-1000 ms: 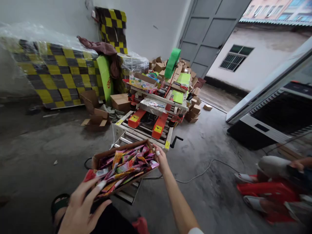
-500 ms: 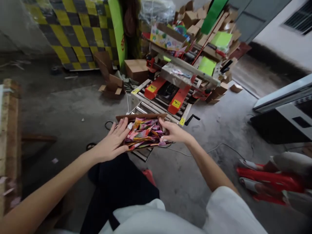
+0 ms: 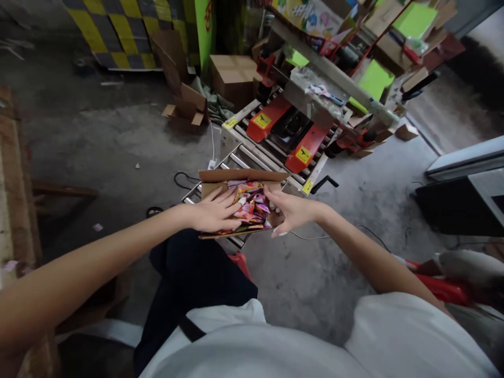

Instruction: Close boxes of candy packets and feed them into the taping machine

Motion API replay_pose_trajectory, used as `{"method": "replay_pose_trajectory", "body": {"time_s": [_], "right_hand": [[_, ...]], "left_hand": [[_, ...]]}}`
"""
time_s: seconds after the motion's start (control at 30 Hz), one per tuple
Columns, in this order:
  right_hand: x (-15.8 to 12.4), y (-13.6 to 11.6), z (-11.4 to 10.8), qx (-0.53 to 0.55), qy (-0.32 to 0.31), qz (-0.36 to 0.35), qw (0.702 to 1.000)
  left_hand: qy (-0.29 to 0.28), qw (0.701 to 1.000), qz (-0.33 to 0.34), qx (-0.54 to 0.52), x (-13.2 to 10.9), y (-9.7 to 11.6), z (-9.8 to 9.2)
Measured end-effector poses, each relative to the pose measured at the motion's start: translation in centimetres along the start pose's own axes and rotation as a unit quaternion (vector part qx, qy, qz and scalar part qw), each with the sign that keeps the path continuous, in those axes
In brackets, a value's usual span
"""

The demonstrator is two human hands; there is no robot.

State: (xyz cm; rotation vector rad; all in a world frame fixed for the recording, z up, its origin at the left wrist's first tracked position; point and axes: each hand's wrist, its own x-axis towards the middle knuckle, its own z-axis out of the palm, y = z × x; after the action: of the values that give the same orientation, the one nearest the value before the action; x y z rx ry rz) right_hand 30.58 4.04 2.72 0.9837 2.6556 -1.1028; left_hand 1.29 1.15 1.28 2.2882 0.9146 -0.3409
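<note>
An open cardboard box [image 3: 244, 175] sits at the near end of the roller conveyor [image 3: 244, 157], with its long flaps standing up. Small shiny packets [image 3: 255, 206] in pink, purple, red and yellow fill it; what they contain cannot be seen. My left hand [image 3: 214, 212] lies flat over the left part of the packets, fingers stretched and spread. At the right end of the box is my right hand [image 3: 291, 209], its fingers bent inside against the packets and its thumb apart. Neither hand grips a packet.
Beyond the box stands a carton sealing machine [image 3: 301, 126] with red side belts and a crank handle [image 3: 325, 184]. Cartons [image 3: 234, 76] lie behind it. A cable [image 3: 370, 231] crosses the floor to the right. Wooden boards [image 3: 18, 189] stand at left; another person's legs [image 3: 468, 262] show at right.
My left hand has moved from the box's left edge in over the packets. My right hand's fingers have spread at the right end. The view has shifted, bringing the machine closer.
</note>
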Motion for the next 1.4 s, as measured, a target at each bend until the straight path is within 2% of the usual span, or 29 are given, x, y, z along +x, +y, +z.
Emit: {"method": "replay_pose_trajectory", "body": {"time_s": [0.07,0.1,0.17,0.23,0.33,0.4,0.47,0.57,0.63,0.73,0.83,1.03,1.13,1.2,1.3,1.4], "right_hand": [[0.3,0.4,-0.2,0.035,0.025,0.032,0.999],[0.5,0.6,-0.2,0.056,0.042,0.051,0.996],[1.0,1.1,0.0,0.085,0.086,0.092,0.988],[1.5,1.3,0.5,0.082,0.130,0.125,0.980],[1.9,0.7,1.4,0.003,0.160,0.159,0.974],[1.8,-0.2,1.9,-0.075,0.163,0.170,0.969],[1.7,-1.1,2.3,-0.144,0.161,0.170,0.962],[1.7,-2.0,2.2,-0.212,0.134,0.162,0.954],[1.9,-2.3,1.7,-0.235,0.093,0.152,0.955],[2.3,-2.5,0.6,-0.246,0.031,0.145,0.958],[2.6,-2.6,-0.3,-0.247,0.007,0.133,0.960],[2.7,-2.1,-1.0,-0.164,0.055,0.108,0.979],[3.1,-1.8,-1.1,-0.147,0.043,0.084,0.985],[3.2,-2.0,-0.7,-0.137,0.039,0.094,0.985],[2.5,-2.9,0.2,-0.131,0.100,0.156,0.974],[1.7,-4.2,0.3,-0.170,0.240,0.139,0.946]], "left_hand": [[-0.066,0.995,0.015,-0.067,-0.4,-0.7,-1.6],[-0.073,0.993,0.023,-0.086,-0.6,-1.2,-2.2],[-0.039,0.994,0.030,-0.097,-0.7,-2.3,-2.4],[0.018,0.994,0.043,-0.099,-0.6,-3.3,-1.7],[0.086,0.989,0.060,-0.104,-0.1,-3.6,-0.3],[0.127,0.987,0.052,-0.089,-0.1,-2.9,0.5],[0.180,0.982,0.030,-0.042,-0.5,-1.3,1.2],[0.306,0.948,-0.029,0.079,-1.0,2.1,2.7],[0.348,0.926,-0.034,0.144,-0.7,4.2,3.9],[0.330,0.929,-0.018,0.168,0.7,5.9,5.0],[0.334,0.927,-0.053,0.160,2.2,6.1,5.1],[0.314,0.934,-0.050,0.163,2.7,5.5,4.5],[0.304,0.938,-0.046,0.158,2.6,5.3,4.7],[0.302,0.940,-0.043,0.153,2.7,5.1,4.8],[0.287,0.947,-0.043,0.138,2.7,5.0,4.7],[0.267,0.954,-0.046,0.126,2.8,5.1,4.4]]}}
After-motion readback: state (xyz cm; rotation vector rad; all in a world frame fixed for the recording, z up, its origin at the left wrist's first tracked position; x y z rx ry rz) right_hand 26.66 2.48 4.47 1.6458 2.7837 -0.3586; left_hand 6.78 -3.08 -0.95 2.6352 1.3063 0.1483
